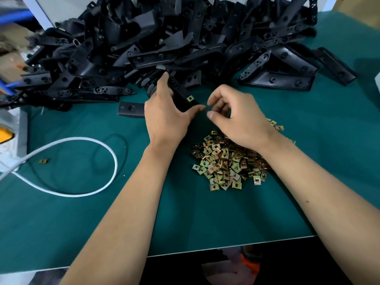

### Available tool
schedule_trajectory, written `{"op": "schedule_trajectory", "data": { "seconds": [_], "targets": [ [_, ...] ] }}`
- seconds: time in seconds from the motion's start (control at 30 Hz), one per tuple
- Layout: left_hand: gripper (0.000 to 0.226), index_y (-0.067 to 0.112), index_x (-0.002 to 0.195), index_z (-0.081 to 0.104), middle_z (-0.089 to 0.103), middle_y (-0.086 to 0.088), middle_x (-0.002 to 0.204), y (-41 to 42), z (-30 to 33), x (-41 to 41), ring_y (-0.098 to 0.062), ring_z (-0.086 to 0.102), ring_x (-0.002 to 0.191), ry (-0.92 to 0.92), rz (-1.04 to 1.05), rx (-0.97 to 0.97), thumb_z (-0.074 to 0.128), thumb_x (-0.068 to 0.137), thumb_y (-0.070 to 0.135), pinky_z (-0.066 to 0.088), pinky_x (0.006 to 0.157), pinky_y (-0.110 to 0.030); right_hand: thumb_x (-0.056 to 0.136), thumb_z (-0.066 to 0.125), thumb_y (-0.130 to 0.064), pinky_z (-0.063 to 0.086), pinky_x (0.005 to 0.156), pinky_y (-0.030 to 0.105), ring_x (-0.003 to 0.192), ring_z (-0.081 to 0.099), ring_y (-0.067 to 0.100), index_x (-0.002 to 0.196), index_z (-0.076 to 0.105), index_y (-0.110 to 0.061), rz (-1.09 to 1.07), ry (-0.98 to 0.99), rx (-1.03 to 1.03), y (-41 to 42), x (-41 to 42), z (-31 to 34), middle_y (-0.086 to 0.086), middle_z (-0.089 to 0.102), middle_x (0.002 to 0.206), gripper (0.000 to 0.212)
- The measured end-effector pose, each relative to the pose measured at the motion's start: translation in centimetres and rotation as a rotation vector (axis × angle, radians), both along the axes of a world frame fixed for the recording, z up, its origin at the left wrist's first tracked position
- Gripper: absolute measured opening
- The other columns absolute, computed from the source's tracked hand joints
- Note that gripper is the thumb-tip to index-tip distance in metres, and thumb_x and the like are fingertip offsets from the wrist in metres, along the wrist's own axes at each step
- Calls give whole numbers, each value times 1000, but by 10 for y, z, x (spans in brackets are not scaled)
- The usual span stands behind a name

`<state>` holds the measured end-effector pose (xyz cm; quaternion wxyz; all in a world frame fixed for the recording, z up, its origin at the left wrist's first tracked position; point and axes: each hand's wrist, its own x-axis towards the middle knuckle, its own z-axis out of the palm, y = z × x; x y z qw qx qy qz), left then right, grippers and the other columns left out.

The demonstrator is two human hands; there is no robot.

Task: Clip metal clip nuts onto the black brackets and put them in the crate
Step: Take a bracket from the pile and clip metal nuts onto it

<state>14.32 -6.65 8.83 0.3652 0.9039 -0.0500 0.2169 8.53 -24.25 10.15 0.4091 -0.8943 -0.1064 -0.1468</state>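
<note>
Your green tabletop (205, 219) is crowded along its far edge by a big heap of black brackets (164, 38) that spreads almost the full width of the view. One loose bracket plate (130, 109) lies flat just left of your left hand, and a larger angled bracket (275, 79) sits apart at the right end of the heap. A white cable (98, 145) loops across the left part of the tabletop, with a single stray clip nut (42, 161) lying inside its reach, well away from the rest. The pile of metal clip nuts (226, 161) lies close to you, partly under your right forearm. Your left hand (166, 116) grips a black bracket (183, 99) at the near foot of the heap, fingers spread over its far side and thumb along its near edge; a clip nut (190, 98) already sits on that bracket just beyond your thumb. Your right hand (236, 118) hovers just beside it, above the far edge of the pile, fingers loosely curled and thumb extended; you cannot tell whether it pinches anything.
</note>
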Motion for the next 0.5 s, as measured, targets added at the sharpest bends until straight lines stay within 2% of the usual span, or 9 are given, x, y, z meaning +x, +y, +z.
{"op": "schedule_trajectory", "data": {
  "seconds": [0.1,0.23,0.33,0.5],
  "targets": [
    [113,18,155,39,56,12,104,4,-1,3,-6,51,96,24,42,-57,89,64,62,38,84,-19,90,77,-18,45,81,17,85,60,2,93,77,-23,209,-32,-157,6,-5,5,-13,66,89,6],
    [112,19,155,38,61,9,108,2,-2,4,-10,56,103,49,42,-92,89,65,62,41,87,-21,89,80,-31,42,92,27,99,50,4,105,79,-27,332,71,-348,15,-4,4,-11,58,96,17],
    [112,20,155,38,63,6,110,1,-2,4,-14,60,107,48,35,-85,89,65,62,42,88,-23,88,81,-29,43,94,30,98,49,2,98,80,-27,363,115,-351,15,-4,6,-18,54,93,10],
    [113,21,156,37,62,6,114,2,-2,5,-15,60,113,58,18,-87,89,64,63,46,93,-27,89,80,-26,46,92,28,98,58,2,92,74,-26,370,153,-320,14,-5,6,-17,64,96,7]
  ]
}}
